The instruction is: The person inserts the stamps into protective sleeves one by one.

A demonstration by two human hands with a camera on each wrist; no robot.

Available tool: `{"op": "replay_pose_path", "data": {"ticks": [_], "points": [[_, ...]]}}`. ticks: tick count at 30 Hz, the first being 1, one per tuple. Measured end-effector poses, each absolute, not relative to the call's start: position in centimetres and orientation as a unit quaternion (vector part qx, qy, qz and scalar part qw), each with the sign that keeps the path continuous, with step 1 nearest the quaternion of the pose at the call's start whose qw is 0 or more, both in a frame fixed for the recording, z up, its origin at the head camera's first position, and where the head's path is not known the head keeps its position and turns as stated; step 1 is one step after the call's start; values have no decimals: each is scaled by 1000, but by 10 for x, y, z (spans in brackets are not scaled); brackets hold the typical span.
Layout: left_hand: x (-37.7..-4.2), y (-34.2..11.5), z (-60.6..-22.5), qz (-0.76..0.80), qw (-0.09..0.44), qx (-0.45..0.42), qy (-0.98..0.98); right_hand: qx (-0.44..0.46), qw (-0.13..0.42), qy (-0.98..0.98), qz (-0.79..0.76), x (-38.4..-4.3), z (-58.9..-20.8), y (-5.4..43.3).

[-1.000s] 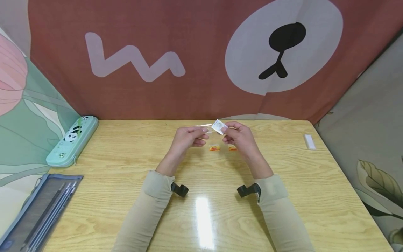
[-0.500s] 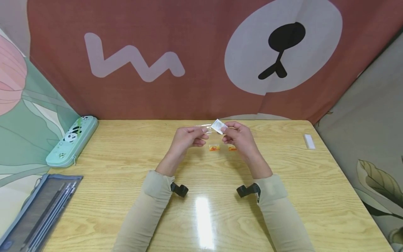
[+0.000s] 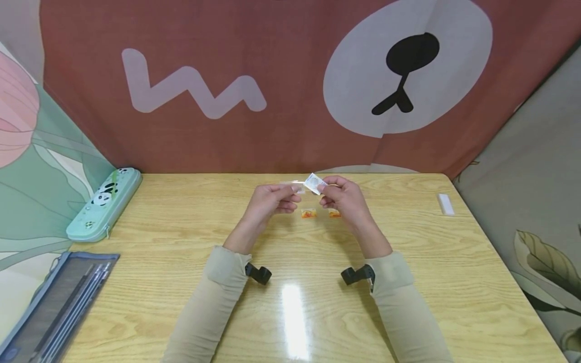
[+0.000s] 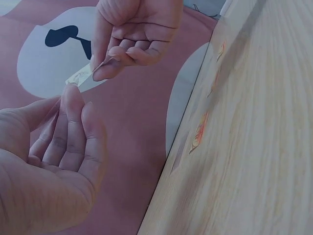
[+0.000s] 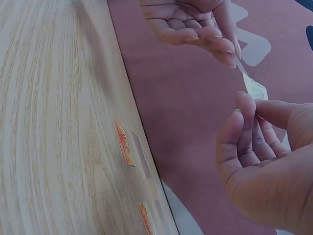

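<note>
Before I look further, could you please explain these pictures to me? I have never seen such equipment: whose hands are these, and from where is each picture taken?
There is no robot: these are a person's bare hands, with a small black camera worn at each wrist. The wide picture comes from a head camera, looking forward and down; the two tilted close-ups come from the wrists. The right hand pinches a white printed slip. The left hand pinches what looks like clear film reaching toward it; I cannot tell whether they are joined. On the wooden table lie two small orange packets, a mint panda pencil case, a blue-edged mesh pouch with pencil-like sticks, and a white block, perhaps an eraser.
</note>
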State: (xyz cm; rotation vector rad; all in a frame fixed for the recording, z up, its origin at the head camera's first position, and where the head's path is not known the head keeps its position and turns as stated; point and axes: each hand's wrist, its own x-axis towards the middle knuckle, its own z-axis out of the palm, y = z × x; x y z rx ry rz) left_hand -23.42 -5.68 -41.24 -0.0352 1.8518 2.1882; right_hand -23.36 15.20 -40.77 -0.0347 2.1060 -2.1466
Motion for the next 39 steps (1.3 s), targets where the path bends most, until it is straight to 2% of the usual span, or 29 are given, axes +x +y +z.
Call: {"op": "replay_pose_path", "data": {"ticks": [6, 20, 39], "points": [[-234, -56, -411, 757, 133, -10, 640, -13, 70, 706, -705, -233, -406, 152], [-235, -55, -415, 745, 95, -5, 660, -35, 117, 738, -664, -232, -409, 154], [-233, -54, -414, 719, 98, 1, 688, -51, 134, 750, -645, -232, -407, 157]]}}
